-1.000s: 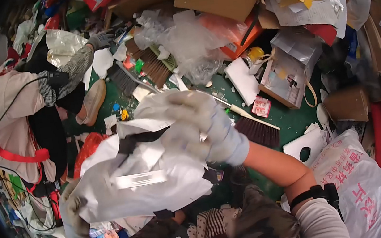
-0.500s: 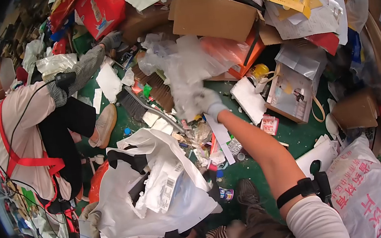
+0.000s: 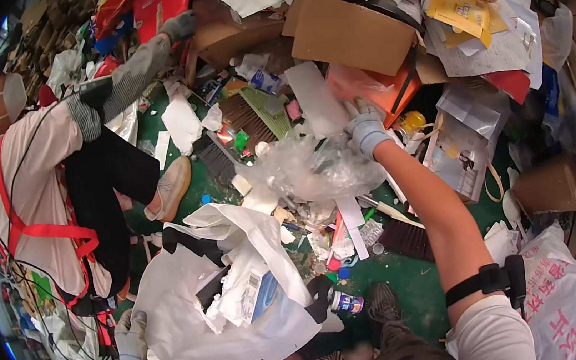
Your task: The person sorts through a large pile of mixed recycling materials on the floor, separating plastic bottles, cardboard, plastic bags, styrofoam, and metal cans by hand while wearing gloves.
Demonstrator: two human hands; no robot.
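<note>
My left hand (image 3: pixel 134 346), in a grey-white glove, is closed on the left edge of a large white bag (image 3: pixel 165 296). Inside the bag's mouth lie white foam pieces and a package with a barcode (image 3: pixel 253 292). My gloved right hand (image 3: pixel 366 128) has its fingers spread at the right edge of a flat white foam-like sheet (image 3: pixel 314 97), beside an orange box (image 3: pixel 396 91). Just below and left of that hand, crumpled clear plastic (image 3: pixel 315 169) lies on the litter. A brush with dark bristles (image 3: pixel 410 239) rests under my right forearm.
At left another person (image 3: pixel 40 210) crouches, one gloved hand (image 3: pixel 177 26) on a red package (image 3: pixel 159 5). A cardboard box (image 3: pixel 356 28) and papers are heaped at the back. An open white box (image 3: pixel 460 148) and a printed plastic bag (image 3: pixel 561 297) stand at right.
My right hand has let go of the clear plastic and moved up and right to the foam-like sheet. The brush has shifted right. The other person's hand has moved up to the red package.
</note>
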